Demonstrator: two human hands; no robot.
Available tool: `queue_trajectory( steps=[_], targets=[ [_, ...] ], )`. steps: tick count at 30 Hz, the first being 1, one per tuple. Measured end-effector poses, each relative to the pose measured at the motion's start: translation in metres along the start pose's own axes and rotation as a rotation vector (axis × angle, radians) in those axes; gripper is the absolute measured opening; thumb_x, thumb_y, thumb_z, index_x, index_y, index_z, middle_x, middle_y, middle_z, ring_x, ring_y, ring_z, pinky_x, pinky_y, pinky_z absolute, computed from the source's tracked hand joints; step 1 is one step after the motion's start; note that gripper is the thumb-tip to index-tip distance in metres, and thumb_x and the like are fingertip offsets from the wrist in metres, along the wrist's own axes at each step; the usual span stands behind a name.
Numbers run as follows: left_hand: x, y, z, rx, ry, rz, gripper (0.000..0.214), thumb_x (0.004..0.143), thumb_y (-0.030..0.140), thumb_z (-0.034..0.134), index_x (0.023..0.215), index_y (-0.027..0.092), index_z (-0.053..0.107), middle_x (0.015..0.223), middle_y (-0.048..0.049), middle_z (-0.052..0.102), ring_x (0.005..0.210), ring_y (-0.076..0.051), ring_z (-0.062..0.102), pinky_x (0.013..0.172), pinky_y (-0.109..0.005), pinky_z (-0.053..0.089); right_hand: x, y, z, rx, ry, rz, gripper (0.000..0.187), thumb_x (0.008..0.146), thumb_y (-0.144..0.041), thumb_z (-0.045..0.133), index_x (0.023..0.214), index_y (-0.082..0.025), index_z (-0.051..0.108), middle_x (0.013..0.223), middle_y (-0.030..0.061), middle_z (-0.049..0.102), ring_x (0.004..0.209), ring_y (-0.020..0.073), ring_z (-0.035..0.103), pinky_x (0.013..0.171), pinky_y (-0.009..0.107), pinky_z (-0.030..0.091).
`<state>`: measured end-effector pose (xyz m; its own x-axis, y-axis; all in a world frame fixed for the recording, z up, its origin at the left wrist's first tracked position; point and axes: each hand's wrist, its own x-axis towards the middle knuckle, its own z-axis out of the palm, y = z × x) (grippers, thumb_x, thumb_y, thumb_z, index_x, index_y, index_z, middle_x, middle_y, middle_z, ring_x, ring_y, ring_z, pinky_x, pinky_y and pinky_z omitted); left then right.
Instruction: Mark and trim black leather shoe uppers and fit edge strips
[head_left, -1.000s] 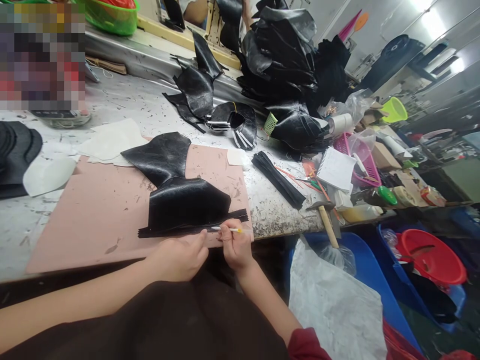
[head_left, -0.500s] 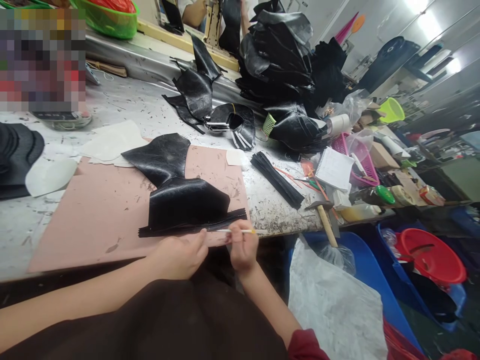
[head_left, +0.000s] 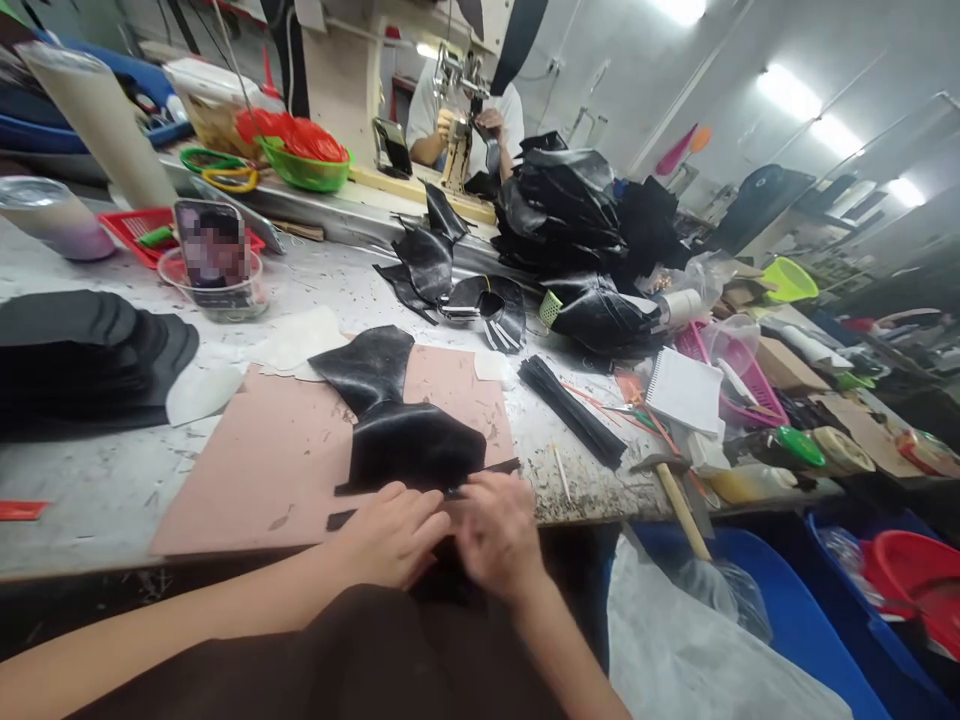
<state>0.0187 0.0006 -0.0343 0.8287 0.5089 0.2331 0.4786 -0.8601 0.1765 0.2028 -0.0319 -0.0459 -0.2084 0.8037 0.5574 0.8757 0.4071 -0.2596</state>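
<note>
A dusty-pink board (head_left: 240, 480) with darker flecks bears a plain black piece (head_left: 416, 447), while right of the board are a yellow-tipped white pen (head_left: 561, 472) and black strips (head_left: 571, 412), and left of it charcoal-grey stacked pieces (head_left: 82, 370).

A black strip (head_left: 341, 520) is partly covered by the left hand (head_left: 397, 535), the blurred right hand (head_left: 499, 530) held close beside. A glossy black piece (head_left: 416, 445) is laid on a pink board (head_left: 247, 470); a white pen (head_left: 561, 472) is seen on the surface (head_left: 337, 285) near a black bundle (head_left: 574, 412).
</note>
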Motion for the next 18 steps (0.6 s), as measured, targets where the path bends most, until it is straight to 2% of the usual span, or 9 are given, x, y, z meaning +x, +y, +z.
queue_trajectory(
  steps=[3, 6, 8, 10, 13, 15, 18],
  targets=[
    [-0.007, 0.0, 0.001, -0.085, 0.088, -0.057, 0.018, 0.066, 0.013, 0.047, 0.083, 0.018, 0.047, 0.086, -0.0054, 0.056, 0.064, -0.015, 0.054, 0.055, -0.027, 0.041, 0.006, -0.031, 0.014, -0.008, -0.007, -0.022, 0.018, 0.082, -0.027, 0.044, 0.096, -0.021, 0.053, 0.08, 0.0044, 0.062, 0.081, 0.0226, 0.052, 0.077, 0.039, 0.031],
    [-0.012, -0.006, -0.009, -0.147, 0.265, -0.134, 0.011, 0.07, 0.012, 0.04, 0.077, 0.018, 0.044, 0.08, -0.0039, 0.052, 0.052, -0.01, 0.048, 0.042, -0.021, 0.037, 0.01, -0.04, 0.023, -0.037, 0.01, 0.011, 0.012, 0.084, -0.025, 0.044, 0.085, -0.022, 0.055, 0.063, 0.0013, 0.058, 0.076, 0.0224, 0.051, 0.081, 0.042, 0.025],
    [-0.016, -0.013, -0.02, -0.142, 0.357, -0.171, 0.01, 0.074, 0.011, 0.037, 0.073, 0.018, 0.044, 0.075, -0.0036, 0.052, 0.056, -0.011, 0.048, 0.046, -0.021, 0.04, 0.012, -0.042, 0.026, -0.043, 0.004, 0.004, 0.012, 0.084, -0.024, 0.045, 0.086, -0.023, 0.057, 0.064, 0.0016, 0.058, 0.078, 0.0235, 0.05, 0.086, 0.047, 0.021],
    [-0.021, -0.02, -0.03, -0.108, 0.314, -0.196, 0.013, 0.077, 0.011, 0.038, 0.071, 0.017, 0.048, 0.072, -0.0042, 0.055, 0.066, -0.015, 0.052, 0.057, -0.025, 0.045, 0.014, -0.045, 0.029, -0.04, 0.003, -0.031, 0.013, 0.082, -0.021, 0.047, 0.088, -0.024, 0.058, 0.074, 0.0031, 0.06, 0.083, 0.024, 0.049, 0.09, 0.049, 0.018],
    [-0.035, -0.031, -0.032, -0.047, 0.169, -0.205, 0.017, 0.077, 0.008, 0.041, 0.073, 0.017, 0.055, 0.071, -0.0043, 0.059, 0.07, -0.017, 0.054, 0.065, -0.029, 0.047, 0.018, -0.049, 0.032, 0.009, -0.058, -0.17, 0.014, 0.077, -0.014, 0.05, 0.085, -0.023, 0.058, 0.081, 0.0028, 0.06, 0.081, 0.0207, 0.049, 0.089, 0.043, 0.025],
    [-0.046, -0.035, -0.026, -0.031, 0.139, -0.18, 0.02, 0.076, 0.007, 0.042, 0.081, 0.017, 0.058, 0.075, -0.0052, 0.062, 0.073, -0.017, 0.056, 0.068, -0.029, 0.047, 0.02, -0.049, 0.035, 0.044, -0.142, -0.233, 0.013, 0.073, -0.014, 0.053, 0.083, -0.022, 0.057, 0.077, 0.0016, 0.058, 0.076, 0.019, 0.049, 0.082, 0.038, 0.031],
    [-0.061, -0.037, -0.019, -0.034, 0.133, -0.136, 0.02, 0.077, 0.009, 0.042, 0.086, 0.018, 0.059, 0.081, -0.006, 0.064, 0.075, -0.017, 0.058, 0.07, -0.029, 0.048, 0.024, -0.048, 0.037, 0.074, -0.271, -0.186, 0.007, 0.07, -0.017, 0.059, 0.075, -0.02, 0.055, 0.074, 0.0013, 0.057, 0.072, 0.0189, 0.049, 0.069, 0.034, 0.036]
  ],
)
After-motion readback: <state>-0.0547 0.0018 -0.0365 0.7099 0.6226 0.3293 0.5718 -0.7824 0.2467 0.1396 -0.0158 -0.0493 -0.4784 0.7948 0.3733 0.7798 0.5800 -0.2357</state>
